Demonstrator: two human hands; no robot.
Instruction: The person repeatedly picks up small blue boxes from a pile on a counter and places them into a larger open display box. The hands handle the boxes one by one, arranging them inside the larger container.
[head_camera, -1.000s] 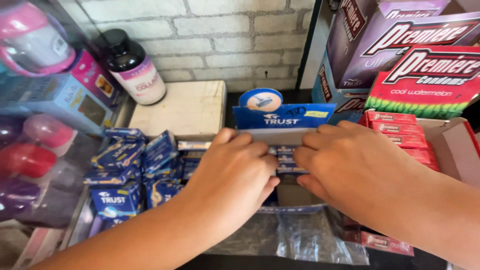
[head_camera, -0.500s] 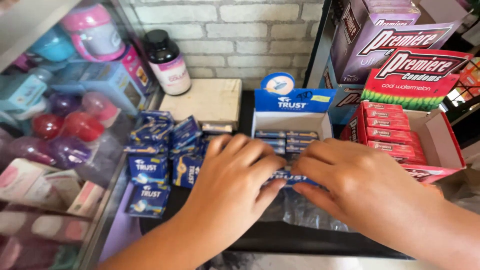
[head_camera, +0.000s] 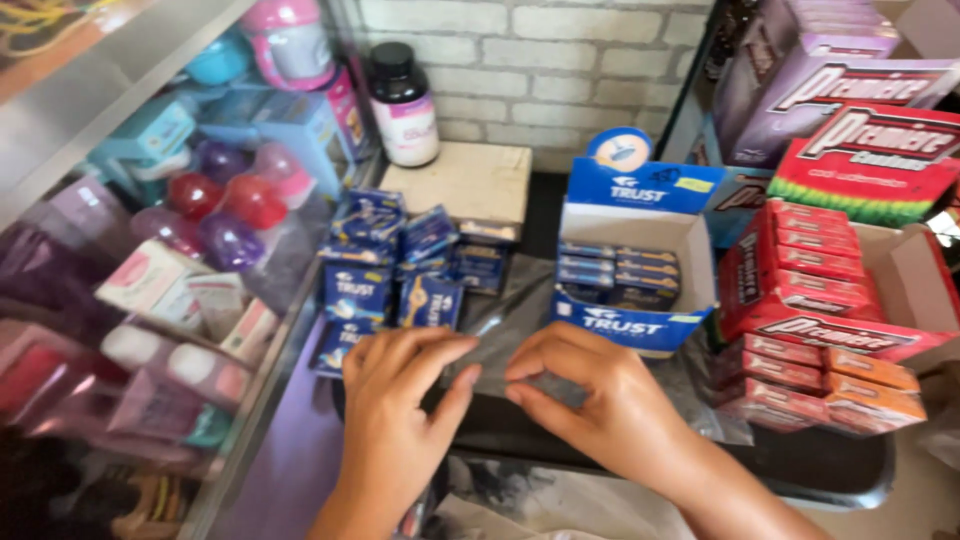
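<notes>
left hand (head_camera: 395, 400): laid palm down on the near edge of the clear plastic sheet (head_camera: 510, 320), fingers spread and loosely bent; nothing is clasped in it.
right hand (head_camera: 585, 395): set just right of the left hand, fingertips curled and pinched on the same sheet at its near edge.
clear plastic sheet: spread on the dark counter (head_camera: 800, 465), reaching from under both hands to beneath the blue display box (head_camera: 630, 275); it is crinkled and glossy.
blue display box: stood just beyond the right hand, open at the top, with rows of small blue packets seen inside.
loose blue packets (head_camera: 400, 265): heaped beyond the left hand, to the far left of the display box, touching one another.
red display box (head_camera: 810, 290): placed at the right, beside the blue one, filled with red packets; more red packets are stacked nearer.
dark bottle (head_camera: 403, 105): stood at the far brick wall, beside a pale slab (head_camera: 465, 180).
glass case (head_camera: 150, 250): seen at the left, filled with coloured items.
</notes>
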